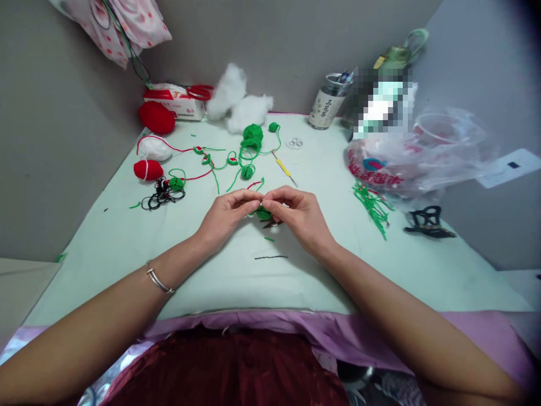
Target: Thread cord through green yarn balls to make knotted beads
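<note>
A small green piece (264, 213) of yarn work sits between the fingertips at the middle of the bench (211, 290), with the left hand (228, 217) on one side and the right hand (299, 215) on the other. On each hand the grip is pinched together, thumb against forefinger, and seems clamped on the upper edge of the piece; whether it nips the yarn body or a fine strand is too small to tell. The piece lies just below the meeting tips, on the person's side of them. It looks roundish, so no long axis can be made out. The right hand is the nearer, its curled fingers overlapping the piece's right side, while the left thumb comes in at its upper left. Right under the piece are the dark blades of the scissors (271, 224), pointing left; their handles are hidden, and I cannot tell whether they rest on the bench or are tucked in the right hand. Closer to the person, a green scrap (269, 239) and a black thread (271, 257) lie on the bench, the thread stretched crosswise. Beyond the hands lie a yellow hook (282, 165) and a green yarn ball (252, 137).
</note>
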Demonstrator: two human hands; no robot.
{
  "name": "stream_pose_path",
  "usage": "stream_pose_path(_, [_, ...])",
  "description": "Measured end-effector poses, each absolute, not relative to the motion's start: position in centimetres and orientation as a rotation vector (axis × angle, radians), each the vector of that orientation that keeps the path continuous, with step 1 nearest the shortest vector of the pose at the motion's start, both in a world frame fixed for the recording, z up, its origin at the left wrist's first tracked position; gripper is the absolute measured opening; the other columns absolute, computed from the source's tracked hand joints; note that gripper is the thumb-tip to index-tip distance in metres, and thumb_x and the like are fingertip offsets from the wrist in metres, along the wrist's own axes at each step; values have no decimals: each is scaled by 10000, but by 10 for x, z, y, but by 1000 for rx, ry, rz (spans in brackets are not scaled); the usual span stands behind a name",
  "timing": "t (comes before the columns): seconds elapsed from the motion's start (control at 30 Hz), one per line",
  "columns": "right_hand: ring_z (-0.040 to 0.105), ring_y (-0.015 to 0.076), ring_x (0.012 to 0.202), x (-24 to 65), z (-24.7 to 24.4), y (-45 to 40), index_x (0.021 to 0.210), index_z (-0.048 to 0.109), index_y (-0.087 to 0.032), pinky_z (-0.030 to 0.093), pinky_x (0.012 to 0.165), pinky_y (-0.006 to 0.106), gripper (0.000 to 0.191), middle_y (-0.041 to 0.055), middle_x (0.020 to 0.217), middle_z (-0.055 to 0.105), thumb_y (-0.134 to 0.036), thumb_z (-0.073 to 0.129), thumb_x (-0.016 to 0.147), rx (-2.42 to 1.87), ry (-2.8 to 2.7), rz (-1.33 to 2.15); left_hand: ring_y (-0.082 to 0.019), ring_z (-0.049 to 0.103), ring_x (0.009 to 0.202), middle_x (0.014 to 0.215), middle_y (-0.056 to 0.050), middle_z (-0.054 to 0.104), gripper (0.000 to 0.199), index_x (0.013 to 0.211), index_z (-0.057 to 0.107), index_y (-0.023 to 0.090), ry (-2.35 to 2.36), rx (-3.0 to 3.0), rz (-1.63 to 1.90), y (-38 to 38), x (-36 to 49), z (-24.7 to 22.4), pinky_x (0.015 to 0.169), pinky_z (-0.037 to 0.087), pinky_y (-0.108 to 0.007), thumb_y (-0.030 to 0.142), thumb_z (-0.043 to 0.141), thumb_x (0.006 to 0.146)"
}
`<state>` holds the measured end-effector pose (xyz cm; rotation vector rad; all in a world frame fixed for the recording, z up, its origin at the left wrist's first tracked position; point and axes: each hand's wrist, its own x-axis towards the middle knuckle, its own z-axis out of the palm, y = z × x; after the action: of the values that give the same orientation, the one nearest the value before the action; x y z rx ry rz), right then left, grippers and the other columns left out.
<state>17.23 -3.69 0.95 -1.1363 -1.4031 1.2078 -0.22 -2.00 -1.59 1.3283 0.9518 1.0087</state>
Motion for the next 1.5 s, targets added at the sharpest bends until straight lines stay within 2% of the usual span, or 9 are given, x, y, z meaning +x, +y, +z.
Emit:
stream_pose_path(0.1, [518,120,628,171,10,-38,792,701,-162,436,562,253,212,14,690,601,-372,725,779,-1154,-1397,1220,-188,639,912,926,-28,722,188,898,738,192,953,1276,1018,-20,-1,-16,901,457,-329,342,743,783])
stream_pose_path(0.2, [492,108,596,171,11,-37,777,693,-158,423,555,251,204,6,669,589,-360,723,781,-1163,-1402,1240,-171,629,923,970,-19,699,247,989,714,214,965,1247,1081,-20,-2,-15,891,460,-316,330,758,775])
stream_pose_path(0.3, [475,100,586,172,10,-36,789,693,-149,413,559,249,195,0,670,583,-343,717,788,-1190,-1419,1252,-172,605,934,974,-18,674,231,1015,690,224,991,1349,1113,-23,-3,-9,884,446,-308,389,679,854])
stream_pose_path(0.47, [520,119,637,172,5,-36,807,701,-156,430,594,264,180,18,726,612,-336,693,815,-1180,-1497,1202,-183,519,814,798,-17,557,391,781,586,209,1102,1719,1075,-28,0,-4,791,405,-315,501,421,981])
stream_pose_path(0.57, [552,126,683,170,5,-38,783,701,-160,447,623,269,158,26,784,612,-314,693,816,-1140,-1551,1128,-185,474,759,724,-6,474,430,662,472,209,1115,1870,1018,-27,4,-6,762,378,-323,475,396,991])
stream_pose_path(0.67, [566,127,698,169,5,-39,781,704,-157,462,633,268,150,26,805,605,-303,694,815,-1138,-1557,1110,-177,452,735,703,3,426,400,634,414,210,1121,1877,1026,-27,5,-6,750,365,-319,394,421,989])
stream_pose_path(0.97, [579,124,675,171,4,-36,772,706,-148,479,604,254,149,27,774,639,-295,718,786,-1159,-1497,1129,-174,467,773,772,-3,473,212,767,495,205,1054,1776,1037,-28,3,-8,754,382,-314,300,469,955])
stream_pose_path(1.5, [595,125,682,171,5,-36,749,705,-143,504,612,276,111,38,836,634,-245,689,790,-1168,-1495,1056,-177,542,835,842,-16,577,194,845,592,183,1019,1608,989,-26,-3,-5,805,418,-316,373,611,881])
